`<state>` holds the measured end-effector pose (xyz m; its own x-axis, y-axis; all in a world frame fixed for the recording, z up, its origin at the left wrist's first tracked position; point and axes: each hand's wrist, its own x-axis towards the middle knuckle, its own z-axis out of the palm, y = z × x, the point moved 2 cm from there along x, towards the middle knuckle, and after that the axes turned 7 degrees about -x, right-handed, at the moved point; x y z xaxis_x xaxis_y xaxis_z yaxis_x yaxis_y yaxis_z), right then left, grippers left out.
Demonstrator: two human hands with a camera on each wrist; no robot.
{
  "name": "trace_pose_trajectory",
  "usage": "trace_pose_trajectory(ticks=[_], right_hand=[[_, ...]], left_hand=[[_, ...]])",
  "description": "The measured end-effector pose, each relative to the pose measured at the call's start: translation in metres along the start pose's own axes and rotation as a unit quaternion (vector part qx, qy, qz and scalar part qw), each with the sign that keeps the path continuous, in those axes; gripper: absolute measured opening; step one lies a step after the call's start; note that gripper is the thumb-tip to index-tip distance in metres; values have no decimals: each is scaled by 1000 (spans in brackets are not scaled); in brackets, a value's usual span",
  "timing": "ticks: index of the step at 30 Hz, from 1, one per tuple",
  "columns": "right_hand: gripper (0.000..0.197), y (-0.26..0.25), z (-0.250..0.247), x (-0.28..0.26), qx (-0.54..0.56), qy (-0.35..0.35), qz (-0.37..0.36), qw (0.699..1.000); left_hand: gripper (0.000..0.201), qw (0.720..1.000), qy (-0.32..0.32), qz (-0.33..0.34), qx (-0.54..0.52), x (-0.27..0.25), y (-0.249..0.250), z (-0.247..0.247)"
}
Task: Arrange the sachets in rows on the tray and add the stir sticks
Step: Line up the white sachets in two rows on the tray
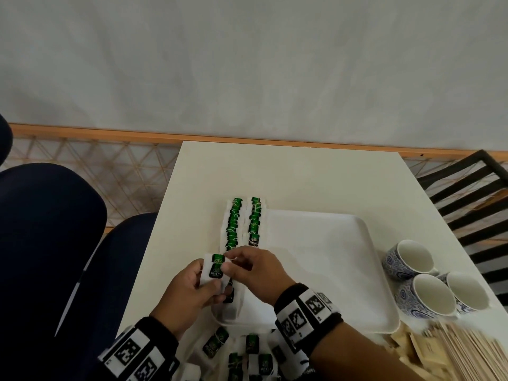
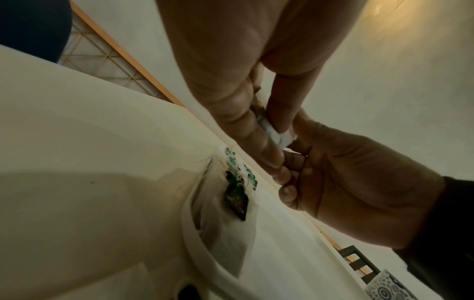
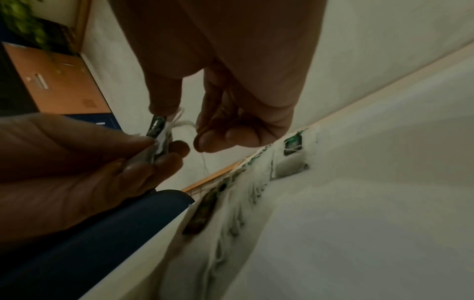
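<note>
The person is holding a white paper tea sachet with a green label (image 1: 215,269) just above the near left corner of the white rectangular plastic tray (image 1: 365,273). The left hand (image 1: 189,290) is curling thumb and fingers round the sachet's body, while the right hand (image 1: 254,273) is pinching the thin white string (image 3: 179,123) at the sachet's top between thumb and forefinger. Two rows of the same green-labelled sachets (image 1: 243,224) are lying along the tray's left side, the second row (image 1: 254,224) looking shorter. To do this well, I would be tucking the string flat against the label, then laying the sachet at the near end of that row, label up. The bundle of pale wooden stir sticks (image 1: 464,353) is lying beyond the tray's near right corner, the loose sachets (image 1: 247,350) just in front of its near edge.
</note>
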<state>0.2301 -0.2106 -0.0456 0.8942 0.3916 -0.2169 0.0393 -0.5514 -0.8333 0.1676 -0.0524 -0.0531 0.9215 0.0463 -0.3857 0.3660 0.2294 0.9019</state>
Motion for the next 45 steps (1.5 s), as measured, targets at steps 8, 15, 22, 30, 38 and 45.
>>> trace_pose_trajectory(ticks=[8,15,22,30,38,45], right_hand=[[16,0,-2,-2,64,2,6,998],[10,32,-35,17,-104,96,64,988],[10,46,-32,38,-166,48,111,979],[48,52,-25,46,-93,72,159,980],[68,49,-22,45,-146,33,141,979],[67,46,-22,45,-134,49,147,979]], left_hand=[[30,999,-23,-12,21,-1,1,1],[32,999,27,-24,16,1,-4,-13],[30,999,26,-26,39,2,-6,-13],[28,999,32,-26,32,-1,-4,-18],[30,999,33,-36,10,-2,-9,-16],[14,998,39,-40,-5,0,-9,-12]])
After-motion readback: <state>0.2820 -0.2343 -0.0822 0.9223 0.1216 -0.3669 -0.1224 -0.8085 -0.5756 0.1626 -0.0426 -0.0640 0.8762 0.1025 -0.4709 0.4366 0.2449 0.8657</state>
